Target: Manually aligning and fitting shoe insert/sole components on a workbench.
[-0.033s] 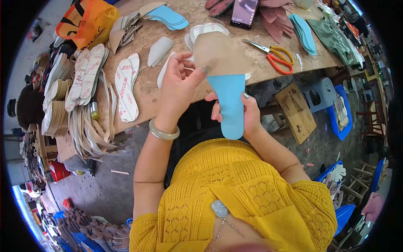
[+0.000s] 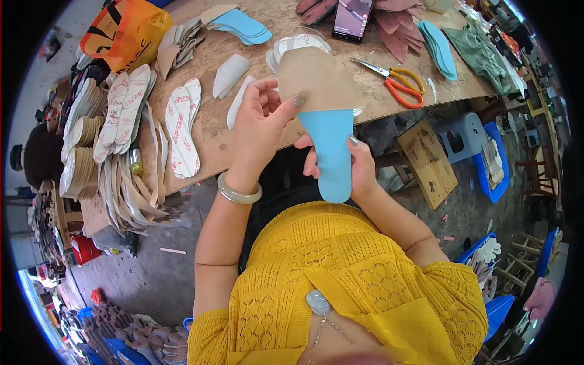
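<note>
Between my hands is a blue insole, its rounded heel end toward my body. A beige toe piece covers its broad front end. My left hand is closed at the left edge of the beige piece, the thumb lying over its lower corner and the fingers curled behind. My right hand grips the narrow blue part from beneath, with the thumb on its right edge and fingertips showing at its left. A bangle circles my left wrist. Behind the held insole, white printed insoles lie partly hidden on the table.
Orange-handled scissors lie open at right. A phone lies at the back. Blue insoles are stacked farther right. Printed white insoles, beige strips and an orange bag occupy the left. A wooden stool stands beyond the table edge.
The held insole and my right hand have shifted very slightly left in the picture. Both hands keep the same hold.
</note>
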A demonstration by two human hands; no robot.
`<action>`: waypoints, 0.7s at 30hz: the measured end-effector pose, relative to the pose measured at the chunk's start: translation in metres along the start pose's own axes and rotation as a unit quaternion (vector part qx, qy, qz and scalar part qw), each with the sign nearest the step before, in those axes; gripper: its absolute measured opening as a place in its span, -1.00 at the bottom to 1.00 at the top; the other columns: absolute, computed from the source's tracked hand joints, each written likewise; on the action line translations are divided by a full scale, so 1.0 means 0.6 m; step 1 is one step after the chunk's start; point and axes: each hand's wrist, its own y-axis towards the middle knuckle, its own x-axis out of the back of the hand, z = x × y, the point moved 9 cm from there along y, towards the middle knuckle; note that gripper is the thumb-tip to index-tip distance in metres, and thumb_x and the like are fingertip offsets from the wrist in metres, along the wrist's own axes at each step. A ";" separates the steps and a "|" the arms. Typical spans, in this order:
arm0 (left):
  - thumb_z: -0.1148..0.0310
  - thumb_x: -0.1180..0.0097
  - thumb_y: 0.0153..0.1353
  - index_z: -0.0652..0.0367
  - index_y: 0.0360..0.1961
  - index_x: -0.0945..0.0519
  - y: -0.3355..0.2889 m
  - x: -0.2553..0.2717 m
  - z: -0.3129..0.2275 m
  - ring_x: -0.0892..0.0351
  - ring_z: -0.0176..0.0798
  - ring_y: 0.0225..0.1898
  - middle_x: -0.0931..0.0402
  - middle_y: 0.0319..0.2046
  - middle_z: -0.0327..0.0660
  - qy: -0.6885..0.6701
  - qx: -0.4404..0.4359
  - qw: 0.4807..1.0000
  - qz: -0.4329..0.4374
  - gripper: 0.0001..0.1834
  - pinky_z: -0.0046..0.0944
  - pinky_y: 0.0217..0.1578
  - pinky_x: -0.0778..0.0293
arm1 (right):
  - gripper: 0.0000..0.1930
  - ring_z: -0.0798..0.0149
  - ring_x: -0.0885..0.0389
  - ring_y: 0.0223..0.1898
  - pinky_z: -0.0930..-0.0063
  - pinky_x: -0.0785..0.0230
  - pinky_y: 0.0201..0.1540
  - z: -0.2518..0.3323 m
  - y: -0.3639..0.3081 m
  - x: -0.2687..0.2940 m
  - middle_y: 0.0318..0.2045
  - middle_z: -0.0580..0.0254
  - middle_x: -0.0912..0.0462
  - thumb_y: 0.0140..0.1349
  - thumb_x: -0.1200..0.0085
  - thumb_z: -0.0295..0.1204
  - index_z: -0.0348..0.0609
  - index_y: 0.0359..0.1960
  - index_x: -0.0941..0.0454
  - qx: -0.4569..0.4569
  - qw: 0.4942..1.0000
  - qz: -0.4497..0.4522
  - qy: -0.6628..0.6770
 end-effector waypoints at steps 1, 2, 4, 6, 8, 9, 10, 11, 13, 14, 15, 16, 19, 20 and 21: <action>0.42 -0.18 0.21 0.28 -0.09 -0.44 -0.005 -0.013 0.007 -0.49 -0.47 -0.35 -0.52 -0.29 -0.25 -0.007 0.032 0.999 0.023 -0.71 -0.47 -0.35 -0.44 | -0.37 0.16 -0.60 -0.25 0.40 -0.43 -0.24 0.001 0.001 -0.005 0.06 -0.12 -0.47 0.28 0.27 -0.06 -0.37 0.19 -0.23 0.001 1.000 -0.001 -0.003; 0.42 -0.18 0.21 0.28 -0.09 -0.44 -0.008 -0.016 0.004 -0.49 -0.47 -0.35 -0.52 -0.29 -0.25 -0.009 0.031 0.999 0.026 -0.71 -0.47 -0.35 -0.44 | -0.35 0.13 -0.58 -0.14 0.39 -0.42 -0.15 0.002 0.002 -0.005 0.09 -0.10 -0.45 0.26 0.18 -0.07 -0.37 0.22 -0.20 0.002 0.999 -0.017 -0.030; 0.42 -0.21 0.20 0.25 -0.22 -0.48 -0.012 -0.026 0.007 -0.46 -0.50 -0.42 -0.52 -0.40 -0.32 -0.060 0.049 0.996 0.038 -0.80 -0.47 -0.39 -0.43 | -0.25 0.14 -0.49 0.09 0.34 -0.35 0.09 0.013 -0.001 0.001 0.13 -0.02 -0.44 0.17 -0.12 -0.09 -0.36 0.25 -0.17 0.024 0.995 -0.006 -0.093; 0.42 -0.21 0.20 0.24 -0.24 -0.49 -0.018 -0.031 0.010 -0.46 -0.51 -0.44 -0.52 -0.41 -0.32 -0.073 0.059 0.995 0.047 -0.82 -0.48 -0.40 -0.42 | -0.23 0.19 -0.49 0.08 0.35 -0.35 0.09 0.029 -0.002 0.037 0.12 0.03 -0.45 0.13 -0.18 -0.09 -0.35 0.25 -0.18 0.041 0.992 -0.051 -0.112; 0.42 -0.20 0.20 0.24 -0.27 -0.50 -0.023 -0.032 0.017 -0.45 -0.51 -0.45 -0.52 -0.42 -0.32 -0.083 0.069 0.993 0.052 -0.83 -0.50 -0.40 -0.42 | -0.23 0.33 -0.51 0.04 0.41 -0.37 0.06 0.062 0.006 0.056 0.06 0.15 -0.50 0.07 -0.30 -0.18 -0.35 0.23 -0.23 0.085 0.988 -0.113 -0.065; 0.41 -0.21 0.20 0.24 -0.26 -0.50 -0.023 -0.035 0.020 -0.44 -0.52 -0.45 -0.52 -0.42 -0.34 -0.079 0.069 0.993 0.051 -0.83 -0.50 -0.40 -0.41 | -0.23 0.33 -0.51 0.04 0.41 -0.37 0.06 0.074 0.013 0.055 0.06 0.15 -0.50 0.07 -0.30 -0.18 -0.35 0.23 -0.23 0.084 0.988 -0.114 -0.065; 0.41 -0.21 0.20 0.24 -0.26 -0.50 -0.022 -0.038 0.023 -0.44 -0.53 -0.45 -0.52 -0.43 -0.35 -0.076 0.069 0.994 0.050 -0.83 -0.51 -0.40 -0.41 | -0.26 0.35 -0.52 0.01 0.44 -0.38 0.04 0.086 0.017 0.060 0.03 0.16 -0.52 0.08 -0.29 -0.21 -0.35 0.22 -0.25 0.088 0.983 -0.135 -0.084; 0.41 -0.21 0.20 0.24 -0.26 -0.50 -0.024 -0.041 0.024 -0.44 -0.53 -0.45 -0.52 -0.43 -0.35 -0.076 0.071 0.993 0.048 -0.83 -0.51 -0.40 -0.41 | -0.29 0.36 -0.53 -0.02 0.48 -0.39 0.02 0.094 0.018 0.063 0.00 0.17 -0.54 0.09 -0.29 -0.24 -0.36 0.20 -0.28 0.091 0.978 -0.155 -0.103; 0.40 -0.21 0.20 0.24 -0.26 -0.51 -0.024 -0.043 0.014 -0.44 -0.54 -0.44 -0.51 -0.44 -0.37 -0.045 0.040 0.997 0.042 -0.83 -0.51 -0.40 -0.40 | -0.44 0.37 -0.58 -0.12 0.50 -0.42 -0.02 0.104 0.019 0.071 -0.10 0.17 -0.60 0.12 -0.25 -0.31 -0.36 0.11 -0.40 0.092 0.977 -0.162 -0.101; 0.40 -0.21 0.20 0.24 -0.26 -0.51 -0.026 -0.045 0.016 -0.44 -0.54 -0.44 -0.51 -0.44 -0.37 -0.045 0.043 0.997 0.041 -0.83 -0.51 -0.40 -0.40 | -0.49 0.37 -0.60 -0.16 0.50 -0.42 -0.04 0.105 0.019 0.082 -0.14 0.17 -0.62 0.11 -0.24 -0.34 -0.36 0.06 -0.44 0.049 0.980 -0.145 -0.129; 0.40 -0.21 0.20 0.24 -0.27 -0.52 -0.026 -0.045 0.016 -0.44 -0.55 -0.44 -0.52 -0.45 -0.37 -0.027 0.039 0.998 0.041 -0.83 -0.51 -0.40 -0.40 | -0.55 0.38 -0.61 -0.19 0.51 -0.43 -0.06 0.102 0.021 0.079 -0.18 0.17 -0.64 0.11 -0.24 -0.37 -0.35 0.01 -0.49 0.006 0.980 -0.126 -0.156; 0.40 -0.21 0.20 0.24 -0.28 -0.53 -0.027 -0.044 0.016 -0.43 -0.55 -0.44 -0.52 -0.45 -0.38 -0.009 0.035 0.999 0.041 -0.84 -0.51 -0.40 -0.39 | -0.62 0.42 -0.61 -0.24 0.53 -0.44 -0.11 0.108 0.021 0.071 -0.23 0.18 -0.65 0.10 -0.25 -0.41 -0.36 -0.08 -0.55 -0.015 0.981 -0.105 -0.159; 0.40 -0.21 0.20 0.25 -0.30 -0.54 -0.031 -0.048 0.021 -0.42 -0.56 -0.45 -0.51 -0.47 -0.38 0.040 0.027 0.998 0.045 -0.85 -0.51 -0.40 -0.38 | -0.63 0.47 -0.59 -0.27 0.58 -0.45 -0.19 0.110 0.028 0.065 -0.26 0.22 -0.65 0.09 -0.26 -0.41 -0.37 -0.09 -0.55 -0.016 0.945 -0.152 -0.289; 0.40 -0.21 0.20 0.25 -0.30 -0.54 -0.032 -0.050 0.023 -0.42 -0.56 -0.45 -0.51 -0.47 -0.38 0.041 0.028 0.998 0.046 -0.85 -0.51 -0.40 -0.38 | -0.65 0.51 -0.58 -0.32 0.61 -0.46 -0.27 0.106 0.031 0.062 -0.31 0.26 -0.65 0.09 -0.26 -0.43 -0.37 -0.12 -0.56 -0.004 0.940 -0.164 -0.299; 0.41 -0.20 0.20 0.25 -0.30 -0.55 -0.033 -0.050 0.021 -0.42 -0.55 -0.46 -0.51 -0.48 -0.37 0.052 0.018 0.998 0.041 -0.86 -0.51 -0.41 -0.38 | -0.65 0.51 -0.58 -0.32 0.61 -0.46 -0.27 0.103 0.031 0.058 -0.31 0.26 -0.65 0.09 -0.26 -0.43 -0.37 -0.12 -0.56 -0.003 0.940 -0.164 -0.298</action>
